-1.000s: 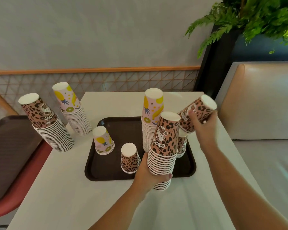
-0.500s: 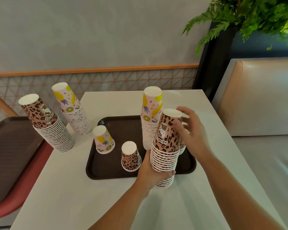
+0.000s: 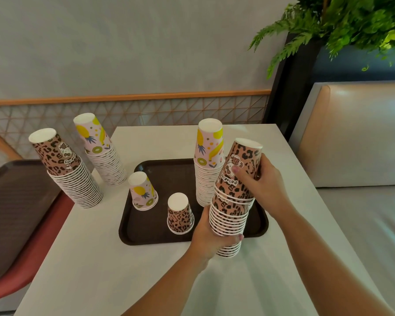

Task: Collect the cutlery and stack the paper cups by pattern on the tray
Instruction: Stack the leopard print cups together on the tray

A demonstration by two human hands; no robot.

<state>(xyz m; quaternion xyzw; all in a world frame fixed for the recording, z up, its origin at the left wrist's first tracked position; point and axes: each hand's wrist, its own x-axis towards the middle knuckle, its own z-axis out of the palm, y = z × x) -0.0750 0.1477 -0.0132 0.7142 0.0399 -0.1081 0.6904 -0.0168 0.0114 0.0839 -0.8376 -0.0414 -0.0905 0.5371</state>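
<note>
With the left hand (image 3: 211,236) wrapped low around the leopard stack (image 3: 232,208), the right hand's (image 3: 263,181) grip, curled round the top cups, should press straight down beneath itself to seat them squarely.

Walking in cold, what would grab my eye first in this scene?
Probably the tall leopard-print cup stack held in both hands at the near edge of the dark tray: the left hand grips its base, the right hand its top cups. Next, the fruit-print stack standing behind it on the tray.
</note>
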